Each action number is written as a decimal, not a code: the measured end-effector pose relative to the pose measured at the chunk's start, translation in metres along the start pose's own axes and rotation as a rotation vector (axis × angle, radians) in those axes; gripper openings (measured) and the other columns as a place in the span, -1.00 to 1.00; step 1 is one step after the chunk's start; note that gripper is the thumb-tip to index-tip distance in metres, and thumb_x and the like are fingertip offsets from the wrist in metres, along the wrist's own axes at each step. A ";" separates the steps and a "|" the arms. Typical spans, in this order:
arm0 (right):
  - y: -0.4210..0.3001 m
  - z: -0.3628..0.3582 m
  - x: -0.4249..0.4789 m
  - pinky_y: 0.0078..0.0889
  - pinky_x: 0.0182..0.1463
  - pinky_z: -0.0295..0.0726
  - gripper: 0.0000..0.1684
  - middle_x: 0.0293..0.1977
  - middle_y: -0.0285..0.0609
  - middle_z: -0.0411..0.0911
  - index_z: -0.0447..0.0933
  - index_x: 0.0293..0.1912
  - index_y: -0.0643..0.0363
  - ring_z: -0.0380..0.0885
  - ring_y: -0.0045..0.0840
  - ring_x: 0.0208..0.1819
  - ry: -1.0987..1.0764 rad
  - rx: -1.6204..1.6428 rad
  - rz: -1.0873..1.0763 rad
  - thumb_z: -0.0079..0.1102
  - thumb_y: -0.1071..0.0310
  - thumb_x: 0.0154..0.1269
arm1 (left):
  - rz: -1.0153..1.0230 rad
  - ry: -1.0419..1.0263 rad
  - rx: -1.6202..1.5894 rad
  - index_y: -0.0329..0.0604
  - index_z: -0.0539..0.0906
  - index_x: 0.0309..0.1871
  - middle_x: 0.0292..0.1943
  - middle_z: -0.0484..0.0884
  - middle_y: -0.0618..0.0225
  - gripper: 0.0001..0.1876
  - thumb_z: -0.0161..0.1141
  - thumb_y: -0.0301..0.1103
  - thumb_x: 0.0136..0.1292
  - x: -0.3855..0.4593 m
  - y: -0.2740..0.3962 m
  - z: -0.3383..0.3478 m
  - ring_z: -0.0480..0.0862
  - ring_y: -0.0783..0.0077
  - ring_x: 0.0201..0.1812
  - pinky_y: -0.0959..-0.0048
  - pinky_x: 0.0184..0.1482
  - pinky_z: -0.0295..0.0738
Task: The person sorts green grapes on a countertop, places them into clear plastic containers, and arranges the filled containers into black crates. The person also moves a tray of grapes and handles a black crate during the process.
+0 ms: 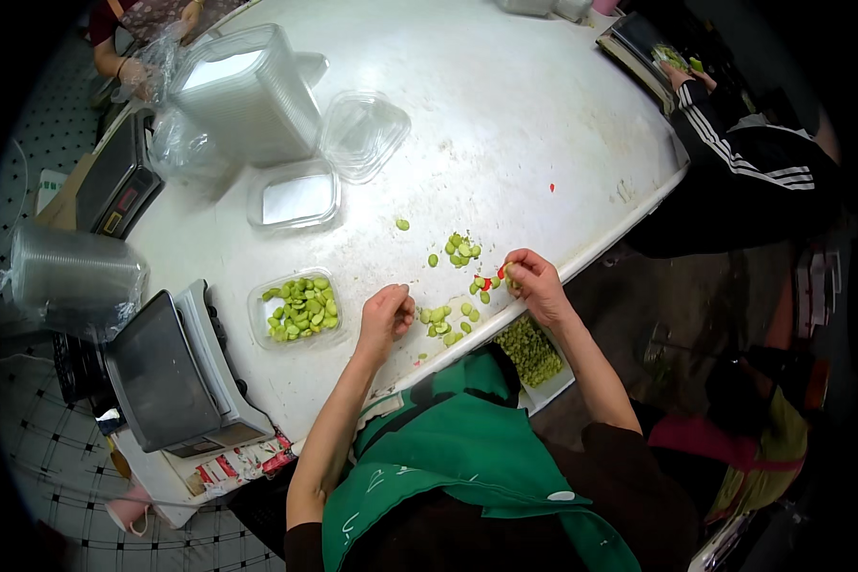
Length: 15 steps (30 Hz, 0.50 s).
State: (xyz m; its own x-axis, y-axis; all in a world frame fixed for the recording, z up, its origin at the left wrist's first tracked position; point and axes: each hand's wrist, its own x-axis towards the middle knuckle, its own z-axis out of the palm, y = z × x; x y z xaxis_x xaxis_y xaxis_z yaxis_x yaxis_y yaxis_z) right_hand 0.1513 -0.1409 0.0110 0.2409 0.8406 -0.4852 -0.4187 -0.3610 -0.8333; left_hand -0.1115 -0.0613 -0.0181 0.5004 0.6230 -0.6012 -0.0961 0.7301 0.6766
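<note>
Over the white tabletop, my left hand (387, 319) has its fingers curled together; whether anything is between them cannot be told. To its left stands a clear plastic tray (255, 330) partly filled with shelled green broad beans (307, 307). Near the table's edge my right hand (530, 284) pinches a greenish bean or pod piece (512, 280), with a bit of red beside it. Loose green beans (437, 316) lie between my hands. A small pile of beans (462, 250) is farther up the table, and red pieces (485, 284) lie among beans by my right hand.
Tall stacked clear containers (257, 107) and an empty clear tray (297, 196) stand farther back. Scales (164, 372) are at the left. Below the table edge, a white bin (547, 397) holds many green beans. Other people are at the upper left and the right (736, 164).
</note>
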 end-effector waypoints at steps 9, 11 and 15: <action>0.001 0.030 0.028 -0.50 -0.48 0.45 -0.86 -0.49 -0.33 0.43 0.57 -0.28 0.13 0.45 -0.51 -0.54 0.030 -0.692 -0.200 0.15 0.29 0.25 | 0.421 0.186 0.790 -0.10 0.63 -0.07 -0.62 0.49 0.38 -0.73 0.21 -0.24 0.19 0.017 0.003 0.021 0.53 0.45 -0.55 0.43 -0.43 0.42; 0.010 0.035 0.032 -0.42 -0.47 0.47 -0.88 -0.48 -0.29 0.46 0.60 -0.25 0.07 0.50 -0.43 -0.52 0.070 -1.183 -0.623 0.21 0.30 0.20 | 0.459 0.210 0.921 -0.06 0.63 -0.04 -0.57 0.53 0.30 -0.71 0.22 -0.26 0.16 0.023 0.010 0.029 0.57 0.34 -0.50 0.36 -0.39 0.46; 0.015 0.041 0.037 -0.32 -0.39 0.53 -0.78 -0.42 -0.25 0.47 0.58 -0.18 0.00 0.54 -0.34 -0.42 0.042 -1.294 -0.765 0.27 0.34 0.12 | 0.599 0.241 1.135 0.00 0.63 -0.04 -0.42 0.59 0.25 -0.71 0.24 -0.28 0.13 0.039 0.009 0.038 0.61 0.21 -0.38 0.28 -0.33 0.50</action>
State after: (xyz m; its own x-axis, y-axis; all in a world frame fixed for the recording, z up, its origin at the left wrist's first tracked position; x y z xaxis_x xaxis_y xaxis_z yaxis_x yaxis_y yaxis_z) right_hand 0.1181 -0.0984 -0.0088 0.0710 0.9821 0.1744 0.8519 0.0312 -0.5227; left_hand -0.0599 -0.0409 -0.0188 0.4561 0.8877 -0.0633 0.5859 -0.2460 0.7722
